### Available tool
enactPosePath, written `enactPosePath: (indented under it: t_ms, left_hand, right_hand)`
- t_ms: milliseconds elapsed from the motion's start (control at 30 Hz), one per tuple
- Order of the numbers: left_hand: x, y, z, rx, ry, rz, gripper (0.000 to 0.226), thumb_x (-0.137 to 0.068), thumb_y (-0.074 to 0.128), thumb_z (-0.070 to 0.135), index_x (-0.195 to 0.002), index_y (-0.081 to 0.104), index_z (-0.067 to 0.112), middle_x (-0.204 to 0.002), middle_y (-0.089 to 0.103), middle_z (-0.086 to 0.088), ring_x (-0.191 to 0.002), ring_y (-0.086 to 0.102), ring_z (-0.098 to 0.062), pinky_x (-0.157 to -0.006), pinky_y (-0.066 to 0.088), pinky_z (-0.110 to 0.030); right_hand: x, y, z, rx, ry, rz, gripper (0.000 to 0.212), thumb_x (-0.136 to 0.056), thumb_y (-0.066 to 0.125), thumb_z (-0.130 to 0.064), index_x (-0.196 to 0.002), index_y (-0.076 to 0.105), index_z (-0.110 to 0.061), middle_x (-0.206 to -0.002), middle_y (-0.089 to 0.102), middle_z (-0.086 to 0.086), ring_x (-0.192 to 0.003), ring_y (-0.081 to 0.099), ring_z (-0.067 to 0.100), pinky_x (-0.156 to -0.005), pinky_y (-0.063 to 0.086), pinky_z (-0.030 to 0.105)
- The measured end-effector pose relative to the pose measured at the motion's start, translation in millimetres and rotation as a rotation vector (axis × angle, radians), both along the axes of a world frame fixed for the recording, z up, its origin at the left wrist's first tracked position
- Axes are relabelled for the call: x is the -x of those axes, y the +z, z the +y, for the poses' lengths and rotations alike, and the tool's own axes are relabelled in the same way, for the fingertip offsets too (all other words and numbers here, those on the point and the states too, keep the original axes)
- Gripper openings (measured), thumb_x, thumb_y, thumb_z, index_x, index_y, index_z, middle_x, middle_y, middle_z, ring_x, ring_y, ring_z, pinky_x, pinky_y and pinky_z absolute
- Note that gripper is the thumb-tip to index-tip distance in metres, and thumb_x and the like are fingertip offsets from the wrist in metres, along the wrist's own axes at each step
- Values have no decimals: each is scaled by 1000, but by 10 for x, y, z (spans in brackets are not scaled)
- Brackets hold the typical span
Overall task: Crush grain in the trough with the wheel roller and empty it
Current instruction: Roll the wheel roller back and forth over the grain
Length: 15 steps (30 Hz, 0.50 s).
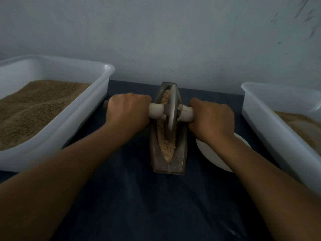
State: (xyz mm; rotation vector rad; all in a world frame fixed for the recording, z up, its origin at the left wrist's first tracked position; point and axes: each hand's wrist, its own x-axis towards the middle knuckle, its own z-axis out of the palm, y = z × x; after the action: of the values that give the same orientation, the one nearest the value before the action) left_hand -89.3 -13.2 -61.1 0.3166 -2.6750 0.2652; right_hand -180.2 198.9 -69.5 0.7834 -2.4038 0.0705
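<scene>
1. The trough (168, 153) is set lengthwise on the dark worktop (132, 197), its long axis running straight away from the person, with the far tip near the wall.
2. The wheel roller (172, 112) stands upright in the groove about midway along, its axle lying crosswise to that axis.
3. The left hand (127, 111) is clamped on the left handle and the right hand (211, 119) on the right handle; each grip is closed round its handle, and both lie about equally near the wheel.
4. Grain (166, 148) is seen ahead of and behind the wheel, so travel along the groove is judged to be called for.
5. The fingers are hidden under the handles, the wheel's contact line is masked, and a white dish (208, 152) is partly covered by the right forearm.
6. Two bins (57, 129) flank the trough, both cut off by the frame.
</scene>
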Motion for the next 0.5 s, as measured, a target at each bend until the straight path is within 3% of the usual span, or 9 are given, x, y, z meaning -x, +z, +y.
enactPosePath:
  t_ms: [100,233,300,367,500]
  left_hand:
    - [188,131,-65,-47,13,-151,21,-83,67,45,-97,61,31,-78,55,4,-69,50,-19,-62,39,-36]
    - [451,280,-172,-85,-2,-318,34,-78,65,46,-108,67,30,-101,68,-2,-89,64,-29,-69,45,-37]
    - [573,325,-224,-128,-5,-401,31,-76,67,49,-98,65,27,-95,66,-1,-87,64,-29,-72,48,-38]
    - [677,352,-276,-185,-11,-472,29,-73,72,46,-80,56,24,-80,58,2,-73,59,-25,-70,49,-37]
    - [843,357,-298,-206,-19,-582,28,-73,80,31,-67,55,19,-68,56,-2,-59,55,-18,-54,41,-29]
  right_hand:
    - [182,25,-65,-26,-18,-68,17,-78,69,-36,-83,54,-31,-59,32,-13,-51,26,12,-49,13,26]
    - [429,149,-143,-114,-26,-227,17,-76,69,-42,-82,56,-32,-72,52,-9,-55,33,8,-49,21,25]
    - [534,215,-181,-167,-17,-281,16,-76,68,-44,-78,58,-32,-74,56,-9,-57,42,9,-49,26,24]
    - [620,279,-240,-226,-20,-333,20,-77,69,-49,-77,63,-30,-73,58,-6,-58,50,12,-50,31,23]
    - [761,431,-381,-361,-38,-513,34,-75,75,-49,-93,68,-21,-81,61,-2,-69,59,17,-60,49,31]
